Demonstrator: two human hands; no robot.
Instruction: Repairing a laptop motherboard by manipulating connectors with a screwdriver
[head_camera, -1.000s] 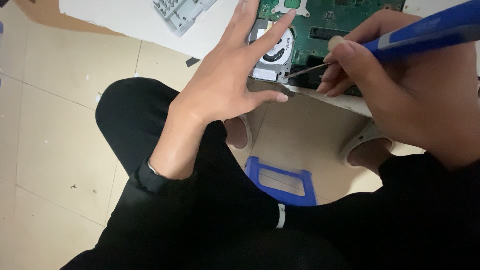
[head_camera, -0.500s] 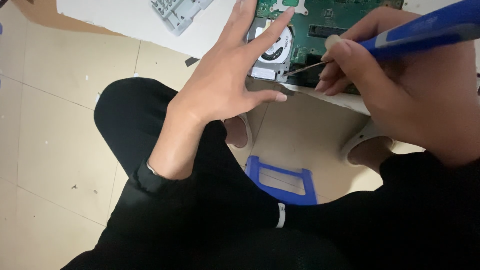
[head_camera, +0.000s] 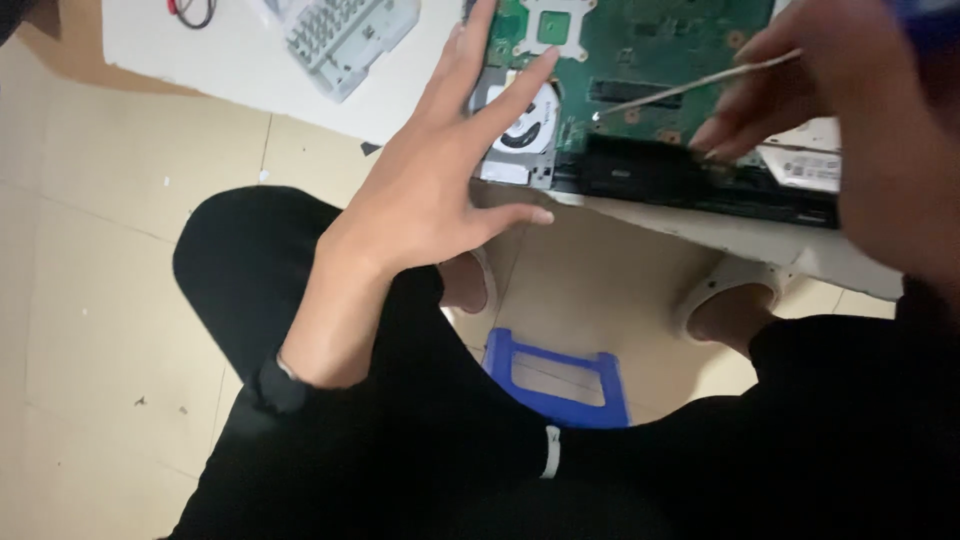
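Green circuit board (head_camera: 650, 60) | left hand (head_camera: 430, 190) splayed flat | right hand (head_camera: 850, 110) pinching screwdriver (head_camera: 690, 85)

One circuit board (head_camera: 660, 60), one fan (head_camera: 525, 125), one screwdriver (head_camera: 700, 82).

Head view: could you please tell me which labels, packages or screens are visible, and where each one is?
Label: pale rectangular sticker on a silvery flat part, right of the green circuit board, just under the right hand; print blurred.
No packages, signs or screens in view.
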